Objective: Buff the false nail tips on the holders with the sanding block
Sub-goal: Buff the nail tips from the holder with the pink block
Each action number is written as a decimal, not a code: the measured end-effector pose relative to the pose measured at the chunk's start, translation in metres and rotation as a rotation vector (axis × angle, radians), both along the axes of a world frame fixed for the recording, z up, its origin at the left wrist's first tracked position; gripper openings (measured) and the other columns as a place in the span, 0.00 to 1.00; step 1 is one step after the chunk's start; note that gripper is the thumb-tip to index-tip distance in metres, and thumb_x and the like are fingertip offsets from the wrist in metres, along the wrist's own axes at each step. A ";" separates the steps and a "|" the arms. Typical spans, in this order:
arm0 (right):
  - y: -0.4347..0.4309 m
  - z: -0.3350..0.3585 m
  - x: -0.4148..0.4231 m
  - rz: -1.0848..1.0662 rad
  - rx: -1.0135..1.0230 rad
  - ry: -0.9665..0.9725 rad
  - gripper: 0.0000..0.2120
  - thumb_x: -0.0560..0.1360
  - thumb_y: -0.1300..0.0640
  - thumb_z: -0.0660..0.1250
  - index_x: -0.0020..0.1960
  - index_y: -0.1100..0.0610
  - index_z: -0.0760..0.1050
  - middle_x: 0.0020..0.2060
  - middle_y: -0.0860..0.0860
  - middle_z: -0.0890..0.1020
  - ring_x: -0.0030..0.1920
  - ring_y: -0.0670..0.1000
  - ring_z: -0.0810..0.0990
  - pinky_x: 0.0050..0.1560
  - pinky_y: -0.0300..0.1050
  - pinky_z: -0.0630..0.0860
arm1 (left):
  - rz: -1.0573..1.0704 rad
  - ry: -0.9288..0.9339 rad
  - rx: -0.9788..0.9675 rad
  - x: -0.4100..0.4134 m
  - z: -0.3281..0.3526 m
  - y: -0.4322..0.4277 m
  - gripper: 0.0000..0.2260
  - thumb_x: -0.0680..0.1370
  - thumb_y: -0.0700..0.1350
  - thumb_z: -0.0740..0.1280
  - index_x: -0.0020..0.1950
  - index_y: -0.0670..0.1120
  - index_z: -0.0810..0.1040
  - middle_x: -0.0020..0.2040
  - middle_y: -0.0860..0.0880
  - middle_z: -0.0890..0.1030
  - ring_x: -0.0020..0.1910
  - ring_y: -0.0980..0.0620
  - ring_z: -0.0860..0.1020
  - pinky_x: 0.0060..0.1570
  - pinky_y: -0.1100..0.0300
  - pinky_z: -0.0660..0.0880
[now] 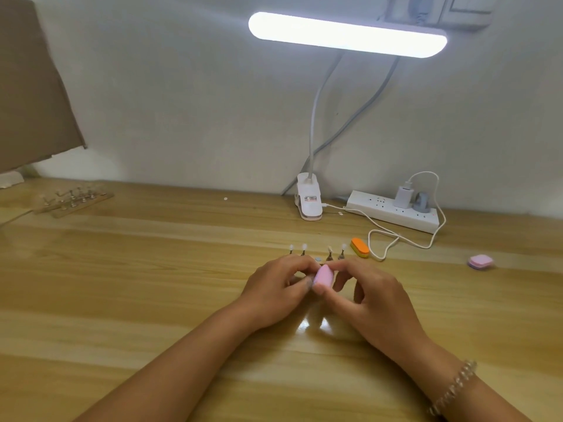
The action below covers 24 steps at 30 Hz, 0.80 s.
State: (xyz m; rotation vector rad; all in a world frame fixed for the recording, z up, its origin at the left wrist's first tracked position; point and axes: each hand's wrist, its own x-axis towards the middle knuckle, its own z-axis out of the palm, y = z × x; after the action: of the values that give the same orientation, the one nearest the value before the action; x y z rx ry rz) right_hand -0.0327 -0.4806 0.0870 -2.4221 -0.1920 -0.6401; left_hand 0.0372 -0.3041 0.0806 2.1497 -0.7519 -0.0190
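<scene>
The small pink oval sanding block (323,275) sits low in the middle of the view, just above the light wooden surface (152,269), tilted on end between the two hands. The right hand (374,300) pinches it, thumb under its near end and forefinger over its far end. The left hand (280,287) is touching its left edge with curled fingers drawn together; whether they grip anything is hidden, so I cannot tell. Just behind the hands stand four small dark metal holders, each with a pale false nail tip on top: a left pair (298,249) and a right pair (336,251), with a small grey round disc (318,259) lying between the pairs. Just right of them lies an orange sanding block (360,247), and well apart to the right a pink and purple buffing block (480,261). A beaded bracelet (454,388) circles the right wrist. Farther back, a white clip-on lamp base (309,202) stands beside a white power strip (396,210) with a white charger (403,194) and a looping white cable (384,236), and the lit lamp bar (347,35) hangs above. Far left rests a wooden rack of more holders (73,197), near a brown cardboard sheet (30,86).
</scene>
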 end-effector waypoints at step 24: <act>-0.002 0.000 0.003 -0.059 0.013 0.004 0.15 0.69 0.34 0.67 0.47 0.44 0.78 0.39 0.40 0.79 0.36 0.41 0.75 0.37 0.45 0.74 | 0.010 0.009 -0.046 0.001 0.000 -0.001 0.09 0.81 0.43 0.65 0.54 0.55 0.82 0.45 0.62 0.77 0.35 0.69 0.72 0.39 0.68 0.64</act>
State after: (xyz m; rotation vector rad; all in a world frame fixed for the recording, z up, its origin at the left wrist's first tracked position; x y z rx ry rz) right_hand -0.0297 -0.4823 0.0867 -2.4237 -0.1149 -0.6609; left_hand 0.0378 -0.3046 0.0802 2.1085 -0.7302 -0.0061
